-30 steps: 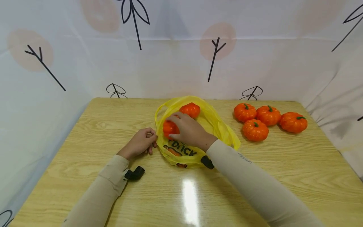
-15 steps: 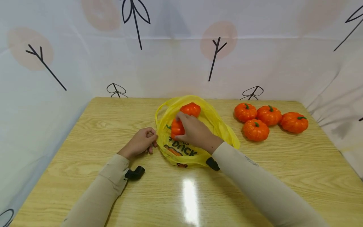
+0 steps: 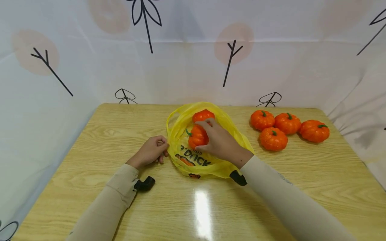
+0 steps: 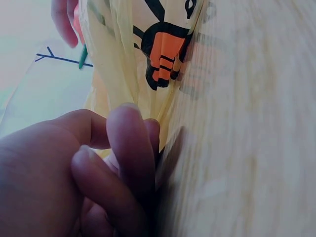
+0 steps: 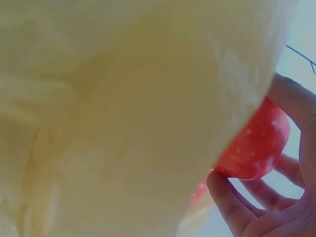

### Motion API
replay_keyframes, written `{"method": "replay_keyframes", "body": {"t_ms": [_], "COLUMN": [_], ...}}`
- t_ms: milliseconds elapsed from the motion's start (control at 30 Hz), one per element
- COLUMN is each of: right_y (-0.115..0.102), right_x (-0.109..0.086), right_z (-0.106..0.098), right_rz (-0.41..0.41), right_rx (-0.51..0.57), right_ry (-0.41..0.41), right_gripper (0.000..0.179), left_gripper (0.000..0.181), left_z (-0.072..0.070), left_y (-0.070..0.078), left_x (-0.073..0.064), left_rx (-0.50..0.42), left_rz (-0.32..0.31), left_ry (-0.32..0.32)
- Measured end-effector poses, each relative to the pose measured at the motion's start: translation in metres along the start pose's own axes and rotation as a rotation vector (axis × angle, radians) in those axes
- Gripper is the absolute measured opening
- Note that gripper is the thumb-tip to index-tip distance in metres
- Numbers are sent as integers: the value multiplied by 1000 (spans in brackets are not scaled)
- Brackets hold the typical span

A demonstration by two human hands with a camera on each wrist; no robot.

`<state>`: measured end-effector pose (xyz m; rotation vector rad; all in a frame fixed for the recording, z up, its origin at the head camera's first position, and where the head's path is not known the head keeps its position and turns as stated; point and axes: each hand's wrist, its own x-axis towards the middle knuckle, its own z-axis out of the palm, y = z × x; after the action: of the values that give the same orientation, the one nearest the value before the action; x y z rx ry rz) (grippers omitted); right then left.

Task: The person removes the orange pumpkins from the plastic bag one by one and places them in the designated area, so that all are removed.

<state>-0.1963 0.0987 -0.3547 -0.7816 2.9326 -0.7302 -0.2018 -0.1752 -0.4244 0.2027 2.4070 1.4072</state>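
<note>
A yellow plastic bag [image 3: 230, 124] with printed lettering lies spread open at the middle of the wooden table. Over its opening, my right hand [image 3: 223, 142] grips a small orange pumpkin [image 3: 198, 137] between thumb and fingers, its green stem pointing left. Another pumpkin [image 3: 203, 114] rests inside the bag at the back. My left hand [image 3: 152, 150] is at the bag's left edge; in the left wrist view its fingertips pinch the gathered plastic [image 4: 118, 64]. From the right wrist, the bag wall hides part of the held pumpkin [image 5: 259, 140].
Several orange pumpkins with green stems [image 3: 273, 139] sit grouped on the table's right side. Behind the table [image 3: 99, 134] hangs a white patterned cloth [image 3: 181, 67]. Black devices are on both wrists, the left one [image 3: 145, 184] close over the tabletop.
My right hand has moved rightward with the pumpkin, from the bag's left side toward its middle, and the green stem now shows. The left hand stays in place.
</note>
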Motion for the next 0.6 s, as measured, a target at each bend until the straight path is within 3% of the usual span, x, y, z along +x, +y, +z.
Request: {"method": "replay_keyframes", "body": {"t_ms": [600], "right_y": [17], "right_x": [-35], "right_z": [-18], "right_rz": [-1], "right_rx": [81], "right_ry": [110], "right_gripper": [82], "left_gripper": [20], "left_z": [2], "left_y": [0], "left_x": [0], "left_rx": [-17], "left_rz": [1], "left_ry": [6]}}
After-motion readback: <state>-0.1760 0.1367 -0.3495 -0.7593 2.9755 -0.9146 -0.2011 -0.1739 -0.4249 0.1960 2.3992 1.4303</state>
